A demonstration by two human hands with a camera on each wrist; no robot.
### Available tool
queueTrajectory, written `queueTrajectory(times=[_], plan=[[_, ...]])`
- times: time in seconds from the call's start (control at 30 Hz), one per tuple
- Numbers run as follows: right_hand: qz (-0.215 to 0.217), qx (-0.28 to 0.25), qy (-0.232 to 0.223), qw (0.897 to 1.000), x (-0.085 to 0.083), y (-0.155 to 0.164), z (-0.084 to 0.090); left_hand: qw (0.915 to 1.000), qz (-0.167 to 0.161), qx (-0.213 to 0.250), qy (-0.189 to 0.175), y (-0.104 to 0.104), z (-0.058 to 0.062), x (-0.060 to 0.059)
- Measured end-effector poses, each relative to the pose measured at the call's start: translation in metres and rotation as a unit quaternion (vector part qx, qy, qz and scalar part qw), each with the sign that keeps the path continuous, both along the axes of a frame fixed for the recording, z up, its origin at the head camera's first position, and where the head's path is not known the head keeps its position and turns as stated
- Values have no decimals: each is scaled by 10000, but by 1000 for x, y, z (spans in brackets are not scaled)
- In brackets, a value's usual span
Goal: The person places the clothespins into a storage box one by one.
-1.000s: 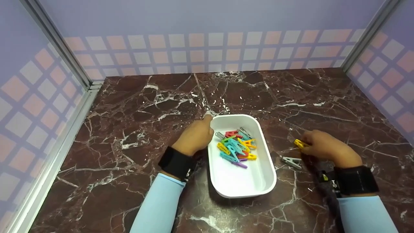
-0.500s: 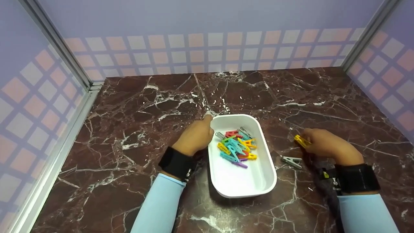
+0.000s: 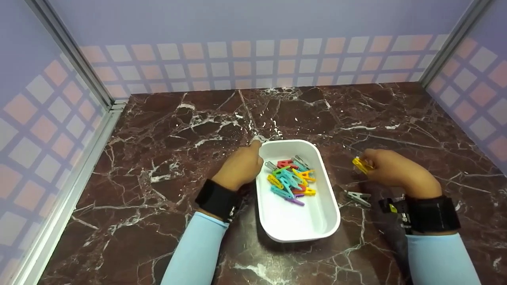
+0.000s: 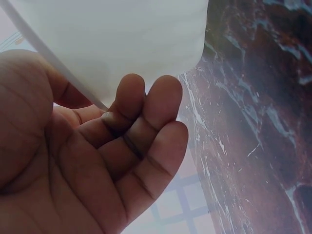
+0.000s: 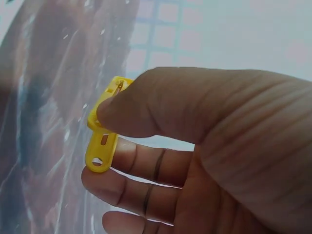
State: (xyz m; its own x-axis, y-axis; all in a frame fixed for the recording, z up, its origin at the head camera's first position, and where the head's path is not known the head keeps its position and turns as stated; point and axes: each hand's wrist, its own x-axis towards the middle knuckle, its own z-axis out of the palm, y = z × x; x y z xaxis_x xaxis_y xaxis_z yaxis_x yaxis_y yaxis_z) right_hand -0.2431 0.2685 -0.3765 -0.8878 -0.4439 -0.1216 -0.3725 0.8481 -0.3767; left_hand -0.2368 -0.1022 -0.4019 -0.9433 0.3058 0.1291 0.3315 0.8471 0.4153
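We see the right hand (image 3: 396,173) pinching a yellow clothespin (image 3: 361,165) between thumb and fingers; the right wrist view shows the thumb pressed over the top of the peg with the fingers curled beneath it. Compared with a second ago, that hand has risen off the marble table (image 3: 166,130) and drifted slightly up and towards the white tray (image 3: 328,206), carrying the yellow clothespin with it, so the peg now hangs in the air to the right of the tray rather than low beside the tabletop. The grey clothespin (image 3: 357,196) lies where it lay before, on the marble between the tray and the right wrist, untouched. The left hand (image 3: 239,168) has not shifted: it rests against the tray's left wall, and the left wrist view shows its fingers loosely bent under the rim, steadying it rather than gripping. Inside the tray the heap of coloured clothespins (image 3: 290,178) sits unchanged in the far half, and the near half is bare white.
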Motion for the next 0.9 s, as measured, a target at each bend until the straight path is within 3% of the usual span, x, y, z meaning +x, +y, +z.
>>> queueTrajectory(times=[0.53, 0.9], plan=[[281, -215, 57, 9994, 7, -71, 26, 10000, -27, 0, -52, -2, 2, 1], [495, 47, -49, 9988, 12, -112, 28, 10000, -93, -12, -20, -1, 3, 2]])
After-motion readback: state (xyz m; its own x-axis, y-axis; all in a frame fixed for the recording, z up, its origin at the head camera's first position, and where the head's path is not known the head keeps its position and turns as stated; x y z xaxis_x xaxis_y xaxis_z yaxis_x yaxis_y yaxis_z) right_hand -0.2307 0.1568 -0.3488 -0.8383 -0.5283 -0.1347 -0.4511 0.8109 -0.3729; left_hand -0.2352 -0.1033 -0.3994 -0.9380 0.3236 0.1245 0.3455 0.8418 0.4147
